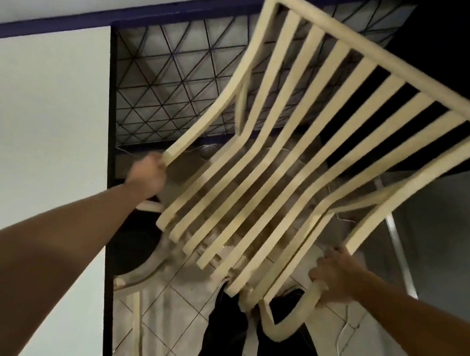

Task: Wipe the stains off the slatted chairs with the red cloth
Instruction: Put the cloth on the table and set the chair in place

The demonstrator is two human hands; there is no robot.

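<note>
**Chair held up off the floor, a hand on each arm**

Head view: the person has the cream slatted chair point(387, 63) lifted in front of them and tilted, its back rail high and away from them, the seat end low above their feet. The picture is a little blurred along the slats. The left hand point(147, 175) is wrapped round the end of the chair's left armrest, the grip closed tight on it. The right hand point(333, 277) is curled round the right armrest, where it bends down near the front – that grip is closed on the plastic too.

Beneath the raised chair, low on the left, the curved cream edge of a second chair point(140, 275) shows against the tiled floor point(171, 317). The person's legs in black trousers point(224, 337) stand directly under the seat, and a dark shoe point(293, 294) peeks out between the slats and the right armrest.

A thin white cable point(341, 348) trails over the tiles at the right. Behind the chair is a black window grille point(165, 82) of triangles, with a pale wall point(43, 126) to its left.
</note>
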